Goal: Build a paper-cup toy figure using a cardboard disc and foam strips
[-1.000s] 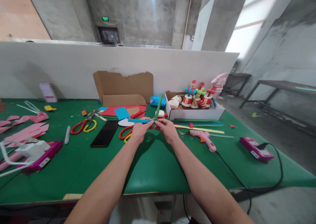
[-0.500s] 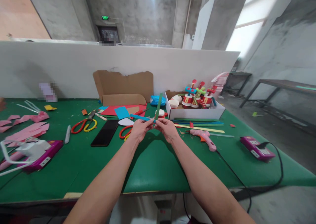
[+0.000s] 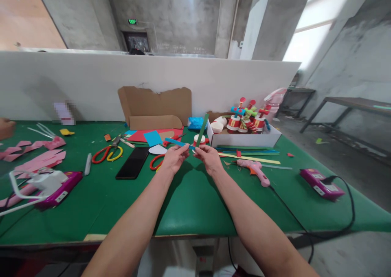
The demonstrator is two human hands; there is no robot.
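Over the middle of the green table, my left hand [image 3: 176, 159] pinches a blue paper strip [image 3: 174, 141] that slants up to the left. My right hand [image 3: 209, 159] pinches a green paper strip [image 3: 202, 129], which points up and slightly right. The two strips come together between my fingertips; how they are joined is too small to tell. Behind my right fingers stands a paper cup [image 3: 200, 138], partly covered. Red-handled scissors [image 3: 155, 162] lie just left of my left hand, partly hidden by it. To the right rests a pink glue gun [image 3: 253, 169] with its cord.
A white box [image 3: 246, 140] at the back right holds decorated paper cups. Left of my arms lie a black phone [image 3: 132, 163], red-and-yellow scissors [image 3: 108, 152] and pink paper [image 3: 42, 161]. Purple power strips [image 3: 320, 183] sit at both sides. Another person's hand [image 3: 6, 128] shows far left.
The green strip has tilted further to the right, and the fingertips of my two hands have moved slightly apart. The other person's hand shows more at the left edge. The view has shifted slightly.
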